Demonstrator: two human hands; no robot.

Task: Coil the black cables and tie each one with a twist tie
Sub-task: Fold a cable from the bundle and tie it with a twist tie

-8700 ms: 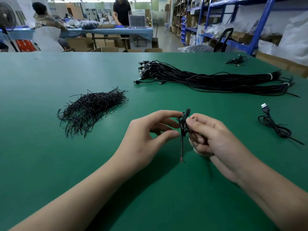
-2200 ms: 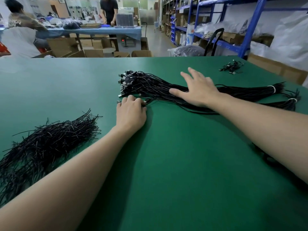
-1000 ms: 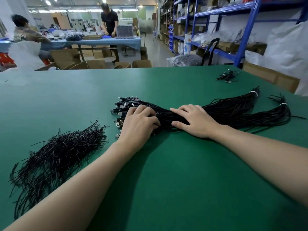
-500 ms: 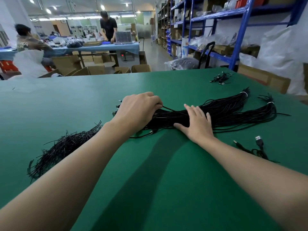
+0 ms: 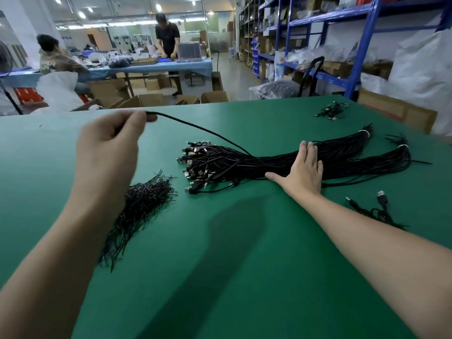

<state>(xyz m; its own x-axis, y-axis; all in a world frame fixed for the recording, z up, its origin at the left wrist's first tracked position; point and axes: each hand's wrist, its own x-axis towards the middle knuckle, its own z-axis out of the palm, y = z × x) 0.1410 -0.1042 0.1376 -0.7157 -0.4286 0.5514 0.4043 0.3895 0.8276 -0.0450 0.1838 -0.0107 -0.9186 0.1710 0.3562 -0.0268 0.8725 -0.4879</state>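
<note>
pinching one black cable [image 5: 195, 127], left hand [image 5: 107, 152] holds it raised from the bundle [image 5: 342, 160]; right hand [image 5: 303, 172] lies flat, fingers straight, on it. cardboard boxes [image 5: 146, 100] beyond: contents unclear.

twist ties [image 5: 141, 206] left of cable bundle [image 5: 269, 165]
</note>
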